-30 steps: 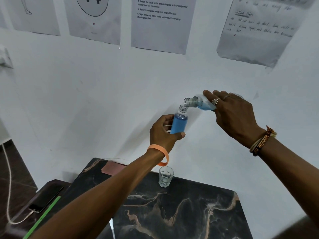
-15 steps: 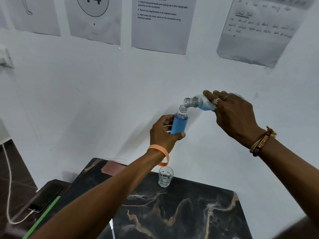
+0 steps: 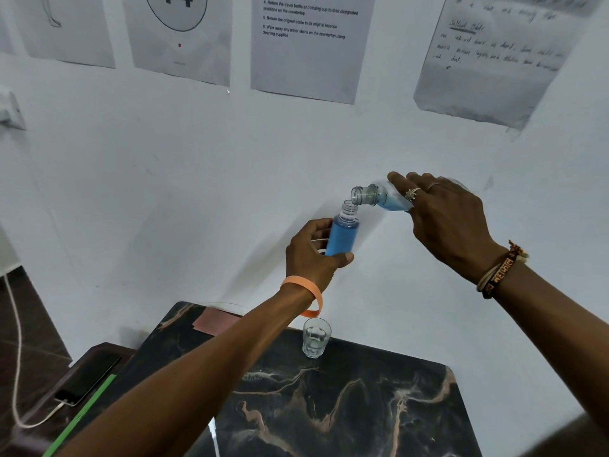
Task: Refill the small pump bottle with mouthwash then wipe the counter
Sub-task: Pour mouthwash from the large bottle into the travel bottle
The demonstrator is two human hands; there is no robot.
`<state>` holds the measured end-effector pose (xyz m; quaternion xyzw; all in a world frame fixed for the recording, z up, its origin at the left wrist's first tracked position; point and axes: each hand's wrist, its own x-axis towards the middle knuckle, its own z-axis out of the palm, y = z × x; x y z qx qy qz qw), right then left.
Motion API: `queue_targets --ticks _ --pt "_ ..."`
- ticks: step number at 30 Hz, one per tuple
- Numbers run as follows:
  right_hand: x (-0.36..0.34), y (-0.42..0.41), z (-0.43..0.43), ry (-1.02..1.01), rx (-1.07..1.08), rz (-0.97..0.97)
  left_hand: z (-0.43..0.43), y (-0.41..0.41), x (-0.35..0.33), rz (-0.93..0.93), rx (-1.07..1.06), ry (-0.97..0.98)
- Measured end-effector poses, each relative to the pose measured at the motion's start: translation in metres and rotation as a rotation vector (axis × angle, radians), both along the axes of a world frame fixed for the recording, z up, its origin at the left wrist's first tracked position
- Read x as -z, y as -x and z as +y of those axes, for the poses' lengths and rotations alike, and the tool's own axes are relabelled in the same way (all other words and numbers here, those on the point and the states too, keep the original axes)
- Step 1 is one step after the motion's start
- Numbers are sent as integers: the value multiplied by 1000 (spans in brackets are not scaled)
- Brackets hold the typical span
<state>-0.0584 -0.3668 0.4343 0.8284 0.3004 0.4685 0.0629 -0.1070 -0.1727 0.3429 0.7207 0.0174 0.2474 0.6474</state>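
Observation:
My left hand (image 3: pixel 313 255) grips the small bottle (image 3: pixel 342 234) upright in the air above the counter. It has no pump on it and is filled with blue mouthwash up to the shoulder. My right hand (image 3: pixel 445 222) holds the larger clear mouthwash bottle (image 3: pixel 379 197) tipped on its side, its open mouth just above the small bottle's neck. A little blue liquid lies in the tipped bottle. No stream between the two mouths is visible.
A dark marble counter (image 3: pixel 329 407) lies below my arms against a white wall. On it stand a small clear glass (image 3: pixel 315 338) and a pinkish cloth (image 3: pixel 214 323) at the back left. A phone (image 3: pixel 89 374) on a cable lies on a low ledge at the left.

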Motion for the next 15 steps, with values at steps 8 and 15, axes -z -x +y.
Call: queue_targets --ticks 8,15 --pt "1 -3 -1 -15 -17 -25 0 0 -1 5 0 1" --pt "1 -3 -2 -17 -26 -30 -1 1 -1 5 0 4"
